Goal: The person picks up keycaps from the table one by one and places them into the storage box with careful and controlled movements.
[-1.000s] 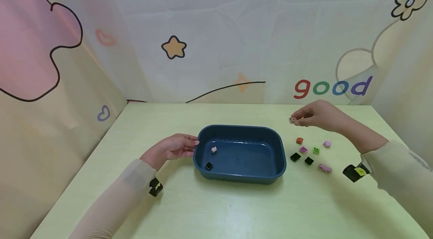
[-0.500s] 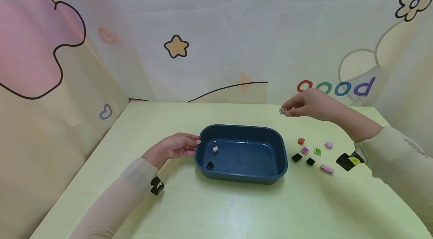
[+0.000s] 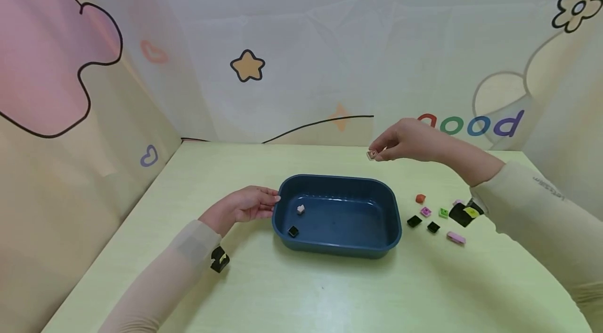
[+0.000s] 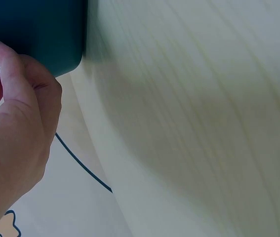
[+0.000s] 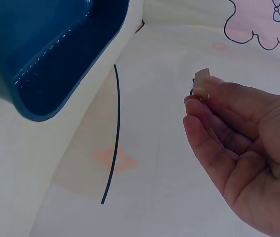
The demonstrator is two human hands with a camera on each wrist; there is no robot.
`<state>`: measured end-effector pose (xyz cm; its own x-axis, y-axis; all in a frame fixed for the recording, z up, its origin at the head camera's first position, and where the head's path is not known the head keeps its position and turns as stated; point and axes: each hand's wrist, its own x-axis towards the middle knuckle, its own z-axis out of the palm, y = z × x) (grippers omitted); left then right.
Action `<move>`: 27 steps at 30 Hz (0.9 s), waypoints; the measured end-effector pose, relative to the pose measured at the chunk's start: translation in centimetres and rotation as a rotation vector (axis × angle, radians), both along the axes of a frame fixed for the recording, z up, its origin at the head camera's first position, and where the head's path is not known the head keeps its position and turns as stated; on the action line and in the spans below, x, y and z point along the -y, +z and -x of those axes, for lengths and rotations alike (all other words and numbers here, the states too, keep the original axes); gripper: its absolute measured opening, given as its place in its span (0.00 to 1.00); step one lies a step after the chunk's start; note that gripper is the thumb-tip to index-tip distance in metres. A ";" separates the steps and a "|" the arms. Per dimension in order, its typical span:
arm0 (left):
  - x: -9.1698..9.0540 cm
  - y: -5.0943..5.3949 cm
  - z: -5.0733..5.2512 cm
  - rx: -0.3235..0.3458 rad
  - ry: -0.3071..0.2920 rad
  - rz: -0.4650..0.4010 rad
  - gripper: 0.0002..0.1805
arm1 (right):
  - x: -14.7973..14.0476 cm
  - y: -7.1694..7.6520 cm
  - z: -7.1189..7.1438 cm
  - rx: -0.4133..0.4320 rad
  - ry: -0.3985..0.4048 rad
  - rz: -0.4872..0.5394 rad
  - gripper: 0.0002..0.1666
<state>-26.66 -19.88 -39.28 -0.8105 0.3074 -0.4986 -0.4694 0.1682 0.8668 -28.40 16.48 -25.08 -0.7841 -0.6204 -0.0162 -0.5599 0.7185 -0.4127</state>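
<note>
A small beige toy brick (image 5: pixel 202 84) with a reddish-brown patterned face is pinched between the thumb and fingertips of my right hand (image 3: pixel 410 139). That hand is in the air behind the far rim of a dark blue plastic bin (image 3: pixel 336 253). At the bin's left end, my left hand (image 3: pixel 249 203) grips the rim; in the left wrist view its thumb (image 4: pixel 12 74) lies at the edge and a bent finger is against the outer wall. Inside the bin, on the left, lie a pale pink brick (image 3: pixel 300 209) and a black brick (image 3: pixel 293 231).
Right of the bin lie an orange piece (image 3: pixel 421 198), a magenta brick (image 3: pixel 426 211), a green brick (image 3: pixel 444 212), two black bricks (image 3: pixel 414 221) and a long pink brick (image 3: pixel 456 237). Another pink piece is partly hidden by the right wrist strap (image 3: pixel 465 212). A printed curtain (image 3: pixel 301 60) hangs behind the table.
My right hand has moved left and slightly up with the beige brick, from above the loose pieces to behind the bin. My left hand keeps its grip on the rim.
</note>
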 end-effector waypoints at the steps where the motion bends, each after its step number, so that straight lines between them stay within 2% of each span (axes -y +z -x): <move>1: 0.0 0.0 0.0 0.001 0.001 -0.001 0.20 | 0.3 0.0 0.1 -0.001 0.006 -0.001 0.14; 13: -0.2 0.0 0.0 0.008 -0.007 -0.006 0.17 | 4.4 -1.3 1.0 0.022 0.105 -0.017 0.12; 19: 0.0 0.1 0.0 0.012 -0.004 -0.020 0.14 | 6.5 -2.4 1.8 0.072 0.123 -0.015 0.13; 27: 0.1 0.2 -0.1 0.014 -0.006 -0.016 0.16 | 8.8 -4.4 2.2 0.065 0.181 -0.029 0.12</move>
<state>-26.55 -19.97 -39.10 -0.8017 0.3198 -0.5050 -0.4806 0.1574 0.8627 -30.59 7.69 -29.45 -0.6563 -0.7499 -0.0835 -0.6540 0.6206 -0.4326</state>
